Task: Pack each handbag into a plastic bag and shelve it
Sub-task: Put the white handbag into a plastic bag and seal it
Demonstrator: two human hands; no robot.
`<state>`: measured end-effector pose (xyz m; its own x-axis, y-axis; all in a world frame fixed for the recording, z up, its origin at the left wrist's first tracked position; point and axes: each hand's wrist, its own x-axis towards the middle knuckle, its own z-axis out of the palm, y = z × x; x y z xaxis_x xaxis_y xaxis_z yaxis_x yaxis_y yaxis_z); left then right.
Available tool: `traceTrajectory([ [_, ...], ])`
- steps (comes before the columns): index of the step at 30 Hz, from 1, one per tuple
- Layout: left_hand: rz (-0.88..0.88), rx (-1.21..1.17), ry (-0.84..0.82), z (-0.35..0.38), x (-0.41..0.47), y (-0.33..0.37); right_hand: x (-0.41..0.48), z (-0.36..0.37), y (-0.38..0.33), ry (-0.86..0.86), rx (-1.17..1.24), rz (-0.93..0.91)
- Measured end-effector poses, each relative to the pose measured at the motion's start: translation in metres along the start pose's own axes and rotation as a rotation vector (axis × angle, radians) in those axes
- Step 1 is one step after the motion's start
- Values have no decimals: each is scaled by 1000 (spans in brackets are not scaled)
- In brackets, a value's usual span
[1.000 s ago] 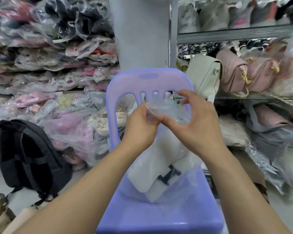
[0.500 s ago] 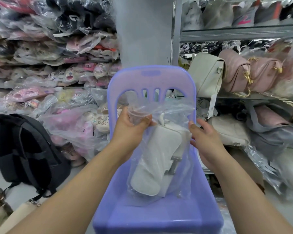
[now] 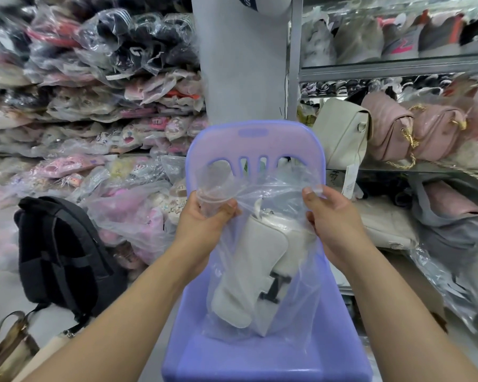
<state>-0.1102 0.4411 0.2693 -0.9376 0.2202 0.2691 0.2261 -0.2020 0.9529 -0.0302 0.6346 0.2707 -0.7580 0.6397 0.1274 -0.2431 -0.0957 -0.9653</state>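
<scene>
A white handbag with a dark H-shaped clasp sits inside a clear plastic bag that stands on the seat of a purple plastic chair. My left hand grips the bunched top left corner of the plastic bag. My right hand pinches the bag's top right edge, so the mouth is stretched between both hands. The handbag lies tilted, its lower end near the seat.
Metal shelves on the right hold a cream handbag and pink handbags. Piles of bagged goods fill the left. A black backpack stands on the floor at left, a tan bag beside it.
My hands were together twisting the bag's top; they have spread apart, the right hand sliding to the right edge, opening the mouth wide.
</scene>
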Motion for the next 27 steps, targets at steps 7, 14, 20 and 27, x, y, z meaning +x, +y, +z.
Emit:
traceTrajectory([
  [7,-67,22,144,-3,6,5,-4,-1,-12,108,70,-139],
  [14,-203,-145,258,-8,7,8,-7,-11,-16,207,202,-125],
  [20,-82,13,378,-9,12,-2,-9,-22,-17,152,202,-125],
  [27,-74,-150,575,-8,21,-3,-9,-28,-17,-3,127,-102],
])
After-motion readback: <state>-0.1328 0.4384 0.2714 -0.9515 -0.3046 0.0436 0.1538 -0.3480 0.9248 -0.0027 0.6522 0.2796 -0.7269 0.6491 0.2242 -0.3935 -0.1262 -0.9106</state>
